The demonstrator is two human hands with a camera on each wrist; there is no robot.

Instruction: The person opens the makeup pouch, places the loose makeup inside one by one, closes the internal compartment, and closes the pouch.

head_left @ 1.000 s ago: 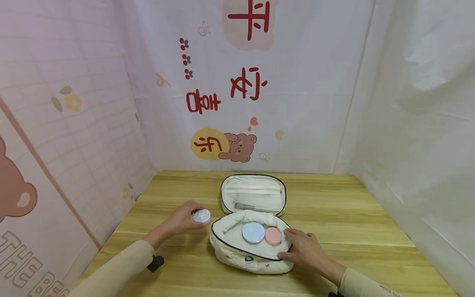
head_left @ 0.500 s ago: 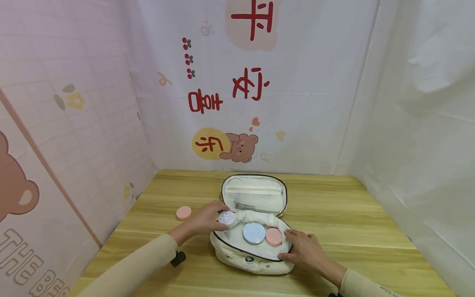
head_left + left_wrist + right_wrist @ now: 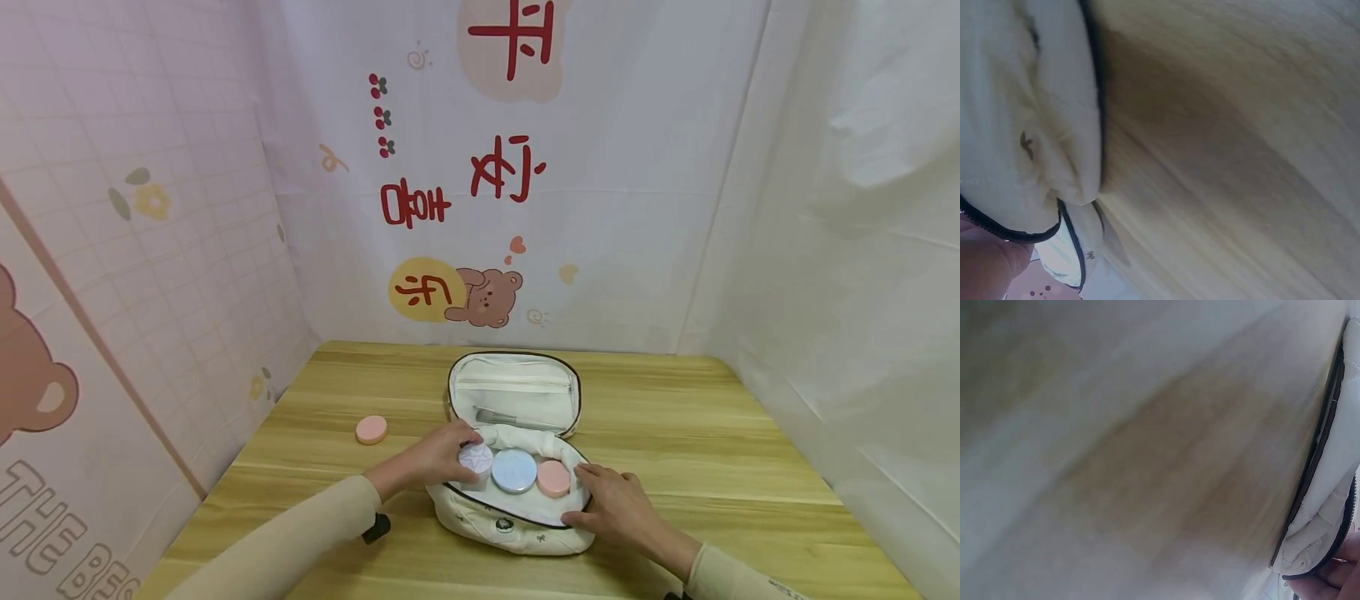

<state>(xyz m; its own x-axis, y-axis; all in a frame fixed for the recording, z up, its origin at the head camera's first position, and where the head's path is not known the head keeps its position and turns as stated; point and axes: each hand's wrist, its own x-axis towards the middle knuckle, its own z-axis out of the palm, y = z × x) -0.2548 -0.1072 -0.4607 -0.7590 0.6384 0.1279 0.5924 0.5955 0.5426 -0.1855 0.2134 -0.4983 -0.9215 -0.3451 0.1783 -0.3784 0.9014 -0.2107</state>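
Lilac-white case point(image 3: 477, 460) in left fingers point(image 3: 464, 433); right fingers point(image 3: 594, 473) grip pouch rim point(image 3: 510, 510).

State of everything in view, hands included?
Bag: open, lid folded back
Star case: held in bag's opening
Blue case: lying in bag
Inner pink case: lying in bag
Outer pink case: flat on table
Brush: inside lid
Left hand: pinching star case
Right hand: gripping bag

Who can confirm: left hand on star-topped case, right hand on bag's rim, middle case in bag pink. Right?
Colour's wrong: head view shows the middle case light blue, not pink. Left hand on star-topped case, right hand on bag's rim: correct.
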